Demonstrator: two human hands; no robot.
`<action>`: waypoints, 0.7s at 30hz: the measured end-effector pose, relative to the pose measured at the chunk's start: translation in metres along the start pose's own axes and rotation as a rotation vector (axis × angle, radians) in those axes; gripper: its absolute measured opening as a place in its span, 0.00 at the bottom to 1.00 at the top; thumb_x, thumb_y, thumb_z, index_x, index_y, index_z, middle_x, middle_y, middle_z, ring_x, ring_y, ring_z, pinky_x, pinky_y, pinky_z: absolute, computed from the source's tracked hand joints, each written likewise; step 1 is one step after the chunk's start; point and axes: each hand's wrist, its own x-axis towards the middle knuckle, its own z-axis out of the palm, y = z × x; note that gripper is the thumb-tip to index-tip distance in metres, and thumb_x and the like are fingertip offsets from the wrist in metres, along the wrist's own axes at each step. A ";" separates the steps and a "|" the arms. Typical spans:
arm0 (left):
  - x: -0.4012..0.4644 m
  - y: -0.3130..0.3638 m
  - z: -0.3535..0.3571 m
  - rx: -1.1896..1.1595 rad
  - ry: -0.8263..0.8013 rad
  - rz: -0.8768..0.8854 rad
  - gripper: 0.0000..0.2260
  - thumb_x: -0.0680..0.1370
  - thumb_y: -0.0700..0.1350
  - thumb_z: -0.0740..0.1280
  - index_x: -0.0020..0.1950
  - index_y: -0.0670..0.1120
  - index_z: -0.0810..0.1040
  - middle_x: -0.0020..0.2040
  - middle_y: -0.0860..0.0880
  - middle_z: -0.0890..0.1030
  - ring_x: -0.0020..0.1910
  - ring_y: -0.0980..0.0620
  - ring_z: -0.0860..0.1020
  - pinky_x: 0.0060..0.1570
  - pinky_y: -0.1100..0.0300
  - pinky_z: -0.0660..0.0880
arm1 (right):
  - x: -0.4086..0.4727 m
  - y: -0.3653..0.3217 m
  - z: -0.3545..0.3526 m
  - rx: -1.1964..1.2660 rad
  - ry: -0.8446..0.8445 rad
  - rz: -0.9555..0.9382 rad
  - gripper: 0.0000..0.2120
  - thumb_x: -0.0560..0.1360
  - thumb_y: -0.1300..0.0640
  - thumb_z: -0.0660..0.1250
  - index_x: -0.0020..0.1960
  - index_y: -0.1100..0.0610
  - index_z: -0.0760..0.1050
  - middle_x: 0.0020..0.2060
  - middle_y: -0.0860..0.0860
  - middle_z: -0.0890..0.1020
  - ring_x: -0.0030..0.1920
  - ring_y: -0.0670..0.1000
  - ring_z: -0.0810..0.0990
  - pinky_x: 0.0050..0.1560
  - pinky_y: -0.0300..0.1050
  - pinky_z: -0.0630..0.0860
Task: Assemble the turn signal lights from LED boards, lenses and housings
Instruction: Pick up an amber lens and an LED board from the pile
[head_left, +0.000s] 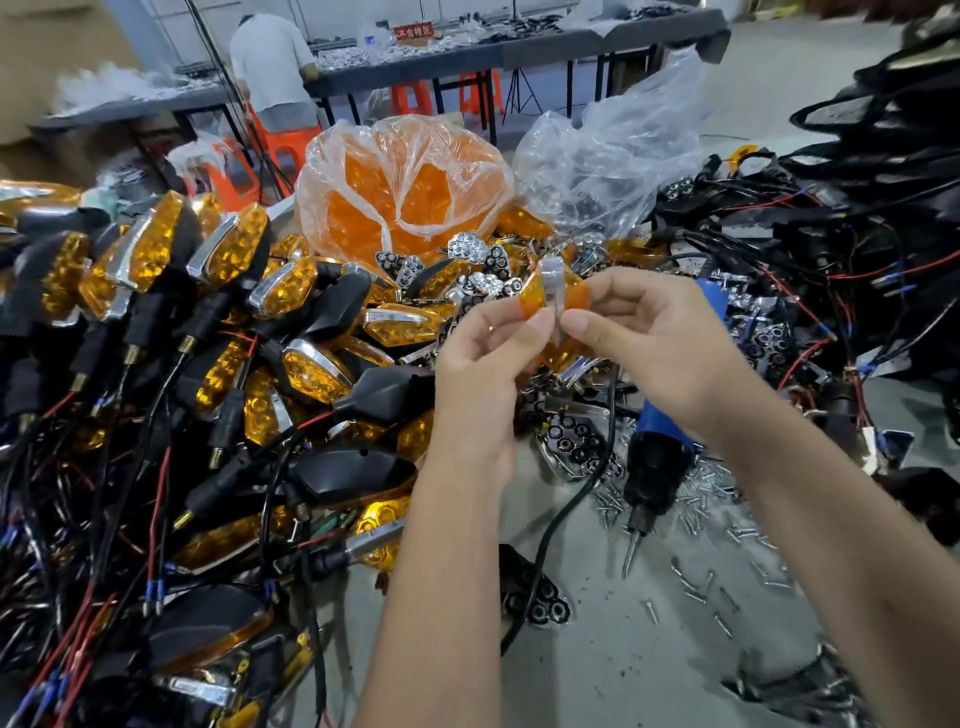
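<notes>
A heap of finished turn signal lights (171, 332), amber-faced with black housings and trailing red and black wires, is lying piled across the left side of the table (623, 649). Behind it a clear plastic bag of orange lenses (405, 187) is sitting upright, with an emptier clear bag (613, 156) slumping just to its right. In the middle, above the table, the left hand (483, 374) is curling its fingers and pinching the left end of an orange lens (535, 299); the right hand (660, 343) is pinching the lens's other side, thumb tip nearly touching the left thumb. A small translucent piece (551, 280) is standing against the lens between the two hands; what it is cannot be told. Below the right hand a blue and black electric screwdriver (660, 457) is lying tip-down on the table among scattered screws (717, 587). Chrome reflector pieces (571, 441) are lying just left of it. Farther right, black wired parts (857, 270) are sprawling in a tangle.
</notes>
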 end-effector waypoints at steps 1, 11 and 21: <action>0.001 0.001 -0.003 0.034 -0.003 0.021 0.07 0.77 0.41 0.75 0.54 0.45 0.82 0.45 0.50 0.85 0.45 0.54 0.81 0.51 0.56 0.76 | 0.000 -0.001 0.001 -0.001 -0.023 0.016 0.01 0.80 0.57 0.73 0.51 0.54 0.83 0.46 0.54 0.88 0.47 0.53 0.87 0.53 0.49 0.84; 0.001 0.004 -0.012 0.085 -0.070 -0.031 0.05 0.79 0.44 0.73 0.53 0.44 0.86 0.43 0.47 0.85 0.43 0.52 0.84 0.47 0.54 0.83 | -0.003 -0.006 -0.014 -0.115 -0.203 0.071 0.11 0.82 0.48 0.65 0.59 0.45 0.85 0.46 0.55 0.87 0.41 0.54 0.82 0.42 0.46 0.80; -0.001 0.008 -0.022 0.091 -0.194 -0.089 0.12 0.70 0.40 0.77 0.51 0.43 0.82 0.49 0.40 0.81 0.49 0.44 0.81 0.56 0.49 0.82 | -0.005 -0.010 -0.019 -0.179 -0.298 0.078 0.16 0.74 0.49 0.76 0.60 0.52 0.84 0.50 0.53 0.86 0.53 0.61 0.84 0.59 0.63 0.81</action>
